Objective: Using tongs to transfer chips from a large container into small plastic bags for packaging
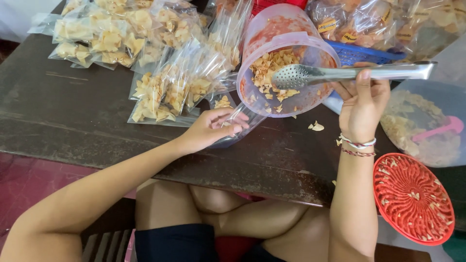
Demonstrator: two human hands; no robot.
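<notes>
My right hand (363,103) grips steel tongs (340,73) whose perforated tips reach into a clear plastic jug (284,53) lying on its side, smeared red inside and holding pale chips. My left hand (213,127) holds open a clear plastic bag (238,127) just below the jug's mouth, with a few chips inside. Both rest on a dark wooden table (73,116).
Several filled chip bags (170,87) lie piled at the table's far left. A blue basket (361,52) with more bags is behind the jug. A clear tub (427,126) with chips and a pink scoop sits right, a red round lid (412,196) below it. Loose chips (316,126) lie by my right hand.
</notes>
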